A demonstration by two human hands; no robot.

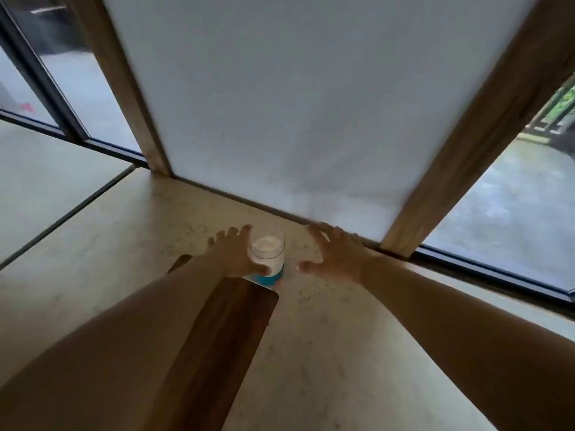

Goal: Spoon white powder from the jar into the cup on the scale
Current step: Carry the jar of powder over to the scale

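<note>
One clear jar (267, 255) of white powder stands on the pale worktop (93, 244), at the far end of one dark wooden board (217, 337). The left hand (236, 253) wraps its grip around the jar; the right hand (336, 255) hovers just beside it, fingers spread open, palm down.

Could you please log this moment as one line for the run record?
left hand: gripping jar | right hand: open, beside jar | jar: lidless, powder inside | spoon, cup, scale: unseen
</note>
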